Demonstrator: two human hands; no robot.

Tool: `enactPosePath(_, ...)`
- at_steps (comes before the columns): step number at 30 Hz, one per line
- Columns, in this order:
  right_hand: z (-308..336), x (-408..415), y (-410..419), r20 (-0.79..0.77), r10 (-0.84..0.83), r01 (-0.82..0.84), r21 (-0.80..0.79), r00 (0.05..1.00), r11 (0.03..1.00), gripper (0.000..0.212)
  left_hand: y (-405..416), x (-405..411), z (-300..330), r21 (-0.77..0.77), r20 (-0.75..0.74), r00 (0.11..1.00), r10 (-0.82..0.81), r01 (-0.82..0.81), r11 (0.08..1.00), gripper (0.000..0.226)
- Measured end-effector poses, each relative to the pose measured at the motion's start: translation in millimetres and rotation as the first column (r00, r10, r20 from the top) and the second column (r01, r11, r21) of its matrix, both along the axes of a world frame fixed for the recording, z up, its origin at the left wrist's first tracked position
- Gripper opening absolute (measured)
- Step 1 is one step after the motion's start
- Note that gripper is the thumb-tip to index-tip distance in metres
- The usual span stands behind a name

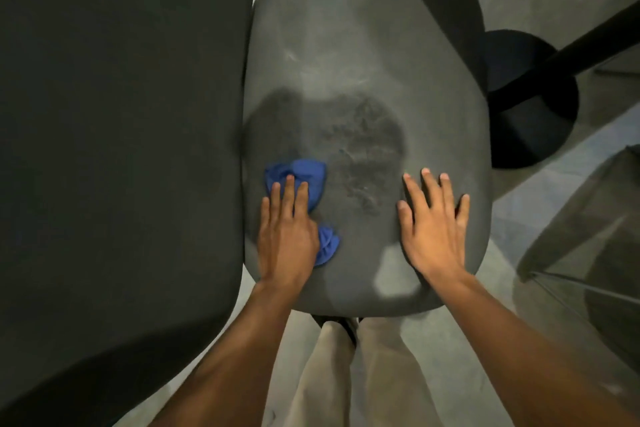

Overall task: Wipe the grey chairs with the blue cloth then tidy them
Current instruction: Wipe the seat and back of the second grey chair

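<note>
A grey chair (363, 45) with a rounded, padded seat fills the middle of the view, seen from above. My left hand (287, 236) presses flat on a crumpled blue cloth (298, 177) at the seat's left side; cloth shows ahead of the fingers and beside the thumb. My right hand (433, 225) lies flat on the seat's right side, fingers spread, holding nothing. A darker, smeared patch (360, 149) marks the seat between and ahead of my hands.
A large dark tabletop (114, 114) borders the chair on the left. A black round pedestal base (530, 107) stands on the floor at the right. A glass panel (588, 236) sits at the right edge. My legs are below the chair's near edge.
</note>
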State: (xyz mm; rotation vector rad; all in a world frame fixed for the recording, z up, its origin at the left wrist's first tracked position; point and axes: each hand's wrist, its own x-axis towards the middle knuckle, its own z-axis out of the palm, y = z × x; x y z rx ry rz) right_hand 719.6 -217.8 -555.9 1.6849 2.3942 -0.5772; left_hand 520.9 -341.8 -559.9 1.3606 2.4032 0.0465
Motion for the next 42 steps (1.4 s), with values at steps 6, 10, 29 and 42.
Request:
enactPosePath(6,-15.4,1.1,-7.8,0.065,0.028,-0.033,0.084,0.998,0.996,0.054,68.3,-34.7,-9.7,0.086,0.131,0.958,0.254,-0.266,0.960,0.069)
enactPosePath(10,-26.5,6.9,-10.6,0.054,0.018,-0.027,0.165,0.998,0.986,0.052,112.5,-8.1,-21.1,0.150,0.097,0.983,0.157,-0.170,0.974,0.071)
enactPosePath(29,-33.4,9.9,-10.4,0.018,0.014,-0.016,0.144,1.000,0.989,0.054,64.2,63.5,-0.5,0.192,0.191,0.980,0.064,-0.101,0.976,0.064)
enactPosePath(42,-17.2,40.1,7.9,-0.107,0.217,-0.214,0.039,0.970,0.976,0.053,-13.4,88.9,31.4,0.138,0.180,0.855,0.486,-0.511,0.848,0.055)
